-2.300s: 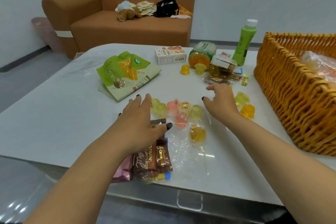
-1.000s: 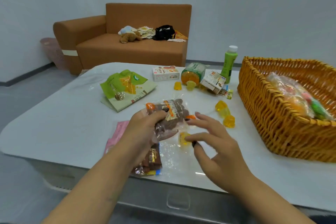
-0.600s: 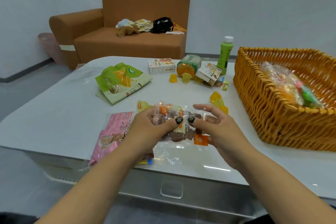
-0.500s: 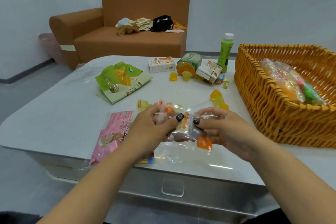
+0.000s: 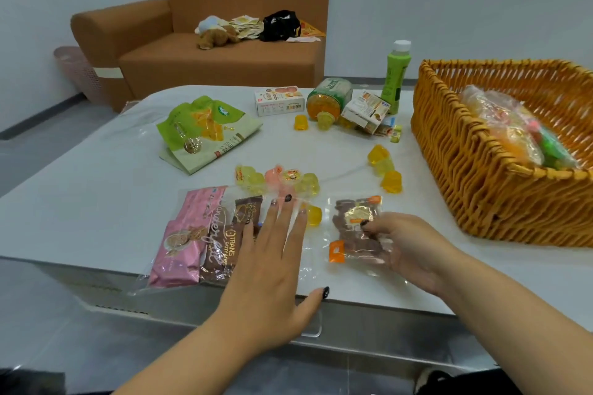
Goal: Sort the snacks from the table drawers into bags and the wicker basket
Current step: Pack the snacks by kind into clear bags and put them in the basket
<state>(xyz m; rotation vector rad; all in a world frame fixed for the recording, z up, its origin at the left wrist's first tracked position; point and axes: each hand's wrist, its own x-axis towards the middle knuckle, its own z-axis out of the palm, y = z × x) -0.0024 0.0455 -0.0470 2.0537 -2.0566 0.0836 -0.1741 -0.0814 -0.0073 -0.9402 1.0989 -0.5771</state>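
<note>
So the right hand [image 5: 414,247] has its fingers curled around a small clear packet [image 5: 356,231] of brown snacks, holding it just off the near edge of the bench [image 5: 96,189], and the wicker basket [image 5: 481,176] sits off to that hand's right and a bit further back, so it's clearly the nearer hand for dropping it in. The left hand [image 5: 272,253] is flat with fingers straight, pressing on the clear bag [image 5: 218,234] of pink and brown wrapped bars beside it. The packet looks crinkly and see-through with orange tabs and a gold sticker, long axis running roughly front to back.
</note>
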